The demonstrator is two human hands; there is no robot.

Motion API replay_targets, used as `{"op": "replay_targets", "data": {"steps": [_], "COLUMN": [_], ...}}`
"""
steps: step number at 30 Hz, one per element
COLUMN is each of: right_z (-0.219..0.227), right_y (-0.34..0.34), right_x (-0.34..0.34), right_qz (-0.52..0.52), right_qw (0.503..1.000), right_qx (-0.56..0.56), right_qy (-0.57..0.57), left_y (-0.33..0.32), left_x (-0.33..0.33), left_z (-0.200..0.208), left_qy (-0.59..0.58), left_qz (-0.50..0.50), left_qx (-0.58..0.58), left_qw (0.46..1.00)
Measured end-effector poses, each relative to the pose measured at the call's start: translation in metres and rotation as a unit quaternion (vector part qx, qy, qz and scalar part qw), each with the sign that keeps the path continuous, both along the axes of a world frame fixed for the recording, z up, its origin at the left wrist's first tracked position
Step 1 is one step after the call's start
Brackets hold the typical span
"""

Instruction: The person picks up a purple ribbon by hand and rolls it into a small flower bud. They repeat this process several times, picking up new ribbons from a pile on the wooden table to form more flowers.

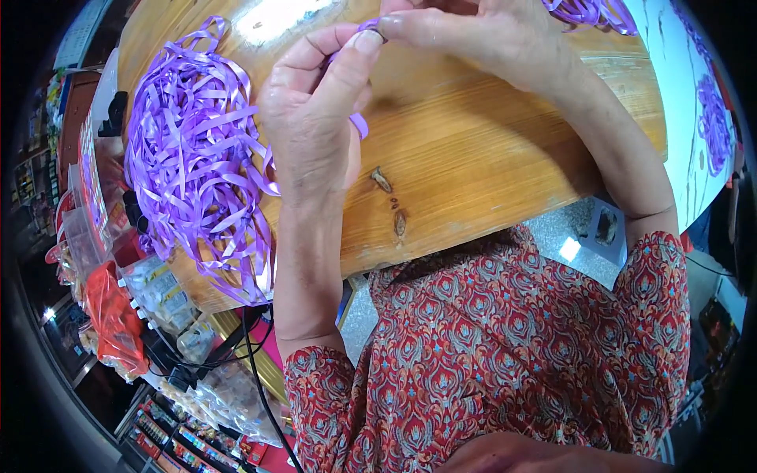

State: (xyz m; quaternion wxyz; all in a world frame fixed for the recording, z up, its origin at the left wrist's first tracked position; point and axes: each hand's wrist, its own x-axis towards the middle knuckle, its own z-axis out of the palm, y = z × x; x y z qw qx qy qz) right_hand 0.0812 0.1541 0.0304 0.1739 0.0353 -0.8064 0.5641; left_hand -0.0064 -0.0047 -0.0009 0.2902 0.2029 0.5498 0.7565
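Note:
My left hand (319, 94) is closed, its thumb and forefinger pinching a purple ribbon (369, 26) near the top edge of the view. Beside it my right hand (481, 39) reaches in from the right and meets the same ribbon with its fingertips, also pinching. Part of its fingers is cut off by the view's upper edge. A short end of ribbon (359, 124) shows below the left palm. To the left of my left hand lies a large tangled heap of shiny purple ribbon (193, 150), with loops trailing toward my wrist.
Both hands are above a wooden table (473, 158) with a curved near edge. More purple ribbon (595, 14) lies at its far right, and another bundle (712, 122) rests on a white marbled surface (670, 87). Beyond the table's left side are a red plastic bag (114, 315) and a dark cable (254, 359).

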Motion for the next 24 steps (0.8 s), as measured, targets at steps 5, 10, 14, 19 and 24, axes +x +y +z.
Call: {"op": "replay_targets", "data": {"steps": [5, 10, 14, 19, 24], "right_z": [-0.006, -0.003, -0.012, -0.015, 0.009], "right_y": [0.002, -0.007, -0.005, 0.002, -0.008], "right_x": [-0.002, -0.001, -0.014, -0.028, 0.001], "right_qz": [0.074, 0.055, 0.008, 0.015, -0.027], "right_qw": [0.951, 0.971, 0.940, 0.886, 0.969], "right_qx": [-0.284, -0.228, 0.116, 0.197, 0.156], "right_qy": [-0.095, -0.038, 0.322, 0.419, 0.190], "left_y": [-0.001, -0.002, -0.004, -0.003, -0.005], "left_x": [0.001, -0.004, -0.005, -0.002, -0.003], "left_z": [-0.004, -0.012, -0.009, -0.008, -0.007], "left_qy": [-0.079, -0.135, -0.124, -0.118, -0.119], "left_qz": [-0.063, -0.096, -0.070, -0.073, -0.060], "left_qx": [0.111, 0.163, 0.148, 0.161, 0.151], "left_qw": [0.989, 0.973, 0.979, 0.977, 0.980]}}
